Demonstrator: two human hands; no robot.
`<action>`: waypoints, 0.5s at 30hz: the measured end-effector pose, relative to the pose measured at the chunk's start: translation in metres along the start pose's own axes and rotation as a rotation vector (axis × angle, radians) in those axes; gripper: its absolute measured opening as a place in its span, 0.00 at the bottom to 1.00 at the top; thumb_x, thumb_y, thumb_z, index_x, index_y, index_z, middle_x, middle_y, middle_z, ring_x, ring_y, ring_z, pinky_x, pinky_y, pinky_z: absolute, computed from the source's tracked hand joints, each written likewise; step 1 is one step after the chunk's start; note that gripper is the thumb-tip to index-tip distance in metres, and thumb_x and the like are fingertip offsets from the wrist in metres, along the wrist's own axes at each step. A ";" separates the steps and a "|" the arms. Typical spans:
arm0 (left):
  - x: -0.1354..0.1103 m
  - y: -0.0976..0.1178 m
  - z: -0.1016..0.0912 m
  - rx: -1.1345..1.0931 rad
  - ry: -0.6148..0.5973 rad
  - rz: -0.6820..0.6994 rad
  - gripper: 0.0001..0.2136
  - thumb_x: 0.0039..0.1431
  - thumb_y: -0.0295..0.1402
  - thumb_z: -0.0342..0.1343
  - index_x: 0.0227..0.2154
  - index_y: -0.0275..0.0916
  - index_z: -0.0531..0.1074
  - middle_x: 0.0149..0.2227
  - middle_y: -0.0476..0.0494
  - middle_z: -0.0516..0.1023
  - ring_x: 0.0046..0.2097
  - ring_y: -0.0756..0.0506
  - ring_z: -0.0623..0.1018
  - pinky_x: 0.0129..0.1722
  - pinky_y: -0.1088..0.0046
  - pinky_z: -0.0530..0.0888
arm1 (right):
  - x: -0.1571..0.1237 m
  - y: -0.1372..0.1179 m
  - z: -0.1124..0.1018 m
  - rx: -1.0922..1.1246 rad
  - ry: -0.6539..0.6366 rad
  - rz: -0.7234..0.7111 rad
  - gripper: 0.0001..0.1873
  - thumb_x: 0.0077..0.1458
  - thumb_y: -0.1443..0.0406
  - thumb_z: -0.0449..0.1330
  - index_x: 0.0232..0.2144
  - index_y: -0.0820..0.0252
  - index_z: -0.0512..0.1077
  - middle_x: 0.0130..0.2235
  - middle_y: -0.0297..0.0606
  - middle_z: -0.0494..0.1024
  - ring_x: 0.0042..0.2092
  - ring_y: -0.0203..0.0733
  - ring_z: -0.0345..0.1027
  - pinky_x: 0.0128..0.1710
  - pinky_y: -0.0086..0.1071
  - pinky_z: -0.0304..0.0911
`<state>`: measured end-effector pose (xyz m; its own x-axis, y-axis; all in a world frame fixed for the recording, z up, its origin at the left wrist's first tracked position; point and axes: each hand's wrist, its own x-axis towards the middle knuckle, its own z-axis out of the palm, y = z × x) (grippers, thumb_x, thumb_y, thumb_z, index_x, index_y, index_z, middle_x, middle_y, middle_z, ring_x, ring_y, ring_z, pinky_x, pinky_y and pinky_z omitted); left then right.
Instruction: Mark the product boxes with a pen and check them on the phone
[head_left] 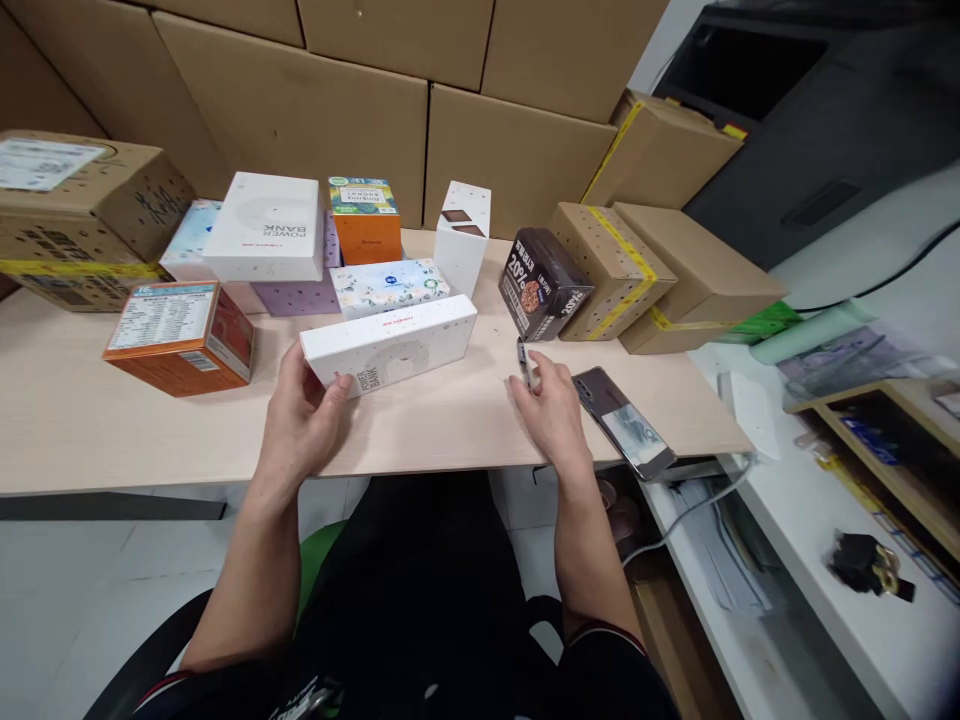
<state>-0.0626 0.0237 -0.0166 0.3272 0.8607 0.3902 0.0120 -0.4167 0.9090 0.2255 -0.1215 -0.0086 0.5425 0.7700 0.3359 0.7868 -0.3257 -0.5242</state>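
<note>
Pinching one end of a white box (401, 348) between thumb and fingers, the left hand (301, 415) seems to have its hold settled. The right hand (551, 408) curls thumb and forefinger about a slim tool (523, 358); whether they pinch it, I can't tell. The white box looks unopened, its contents hidden; likewise the black box (541, 285) beyond the right fingers.
</note>
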 end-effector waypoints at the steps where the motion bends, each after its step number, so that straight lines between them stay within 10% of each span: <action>1: -0.002 0.002 0.003 0.007 0.023 0.001 0.30 0.66 0.47 0.63 0.64 0.38 0.65 0.59 0.36 0.75 0.59 0.38 0.76 0.63 0.58 0.74 | -0.003 -0.004 0.002 -0.064 -0.053 -0.003 0.27 0.64 0.59 0.57 0.63 0.62 0.70 0.47 0.51 0.75 0.46 0.53 0.72 0.52 0.49 0.70; 11: -0.021 0.012 0.014 -0.071 -0.047 -0.195 0.37 0.65 0.48 0.63 0.71 0.43 0.56 0.33 0.47 0.78 0.30 0.47 0.79 0.28 0.73 0.76 | -0.004 -0.021 -0.006 -0.305 -0.207 0.044 0.25 0.67 0.67 0.48 0.63 0.59 0.71 0.44 0.52 0.73 0.41 0.55 0.73 0.43 0.45 0.68; 15: -0.021 0.012 0.018 -0.034 -0.062 -0.217 0.37 0.66 0.49 0.62 0.72 0.46 0.55 0.42 0.42 0.80 0.32 0.48 0.80 0.29 0.74 0.77 | -0.007 -0.018 -0.002 -0.306 -0.153 0.097 0.23 0.68 0.66 0.48 0.60 0.60 0.73 0.44 0.53 0.73 0.42 0.56 0.73 0.43 0.45 0.67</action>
<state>-0.0526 -0.0041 -0.0161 0.3775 0.9090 0.1766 0.0563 -0.2129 0.9754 0.2077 -0.1221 0.0000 0.5872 0.7929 0.1627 0.7978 -0.5331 -0.2815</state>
